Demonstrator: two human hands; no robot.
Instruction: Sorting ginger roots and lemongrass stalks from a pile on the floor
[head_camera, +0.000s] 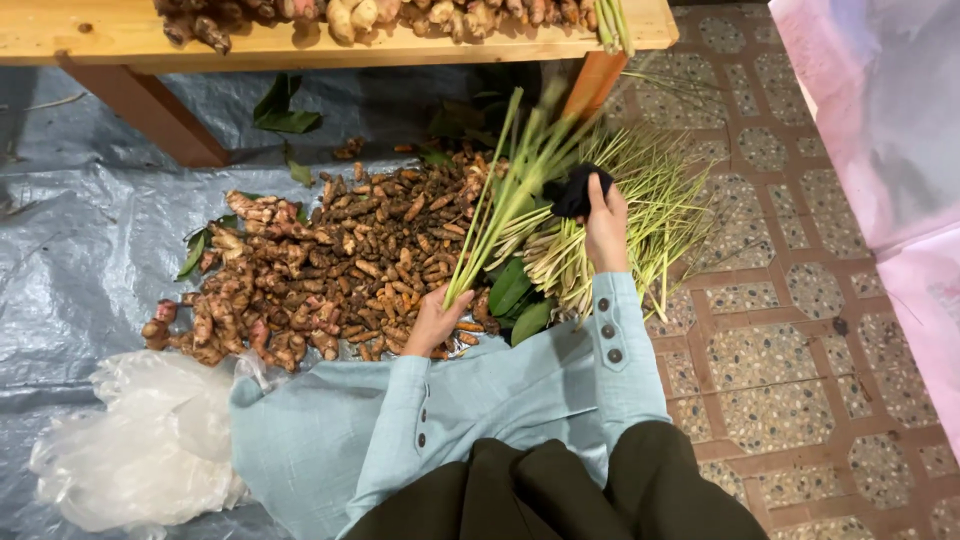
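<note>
Floor: patterned pebble tiles (780, 390), with a grey plastic sheet (70, 250) spread over the part left of the root pile.
Landmark: root pile (350, 255), a brown heap of small turmeric-like roots and paler ginger-like pieces lying on the sheet.
Bench: wooden bench (120, 35) beyond the root pile, at the top of the view, with more roots along its top.
Lemongrass heap: loose lemongrass stalks (650, 200) lie on the tiles just right of the root pile.
Left hand: left hand (435, 322) at the near edge of the root pile, fingers closed around the base of a lemongrass bunch (500, 190), which slants up and away over the pile's right end.
Right hand: right hand (606, 228) to the right of the root pile, above the lemongrass heap, curled around a black cloth (575, 190) held against the bunch's stalks.
Leaves: green leaves (515, 295) lie between the root pile and the lemongrass heap, near the left hand.
Bag: crumpled clear plastic bag (140, 440) on the sheet, nearer the person than the root pile and to its left.
Clothing: light blue sleeves with dark buttons, dark skirt or trousers below.
</note>
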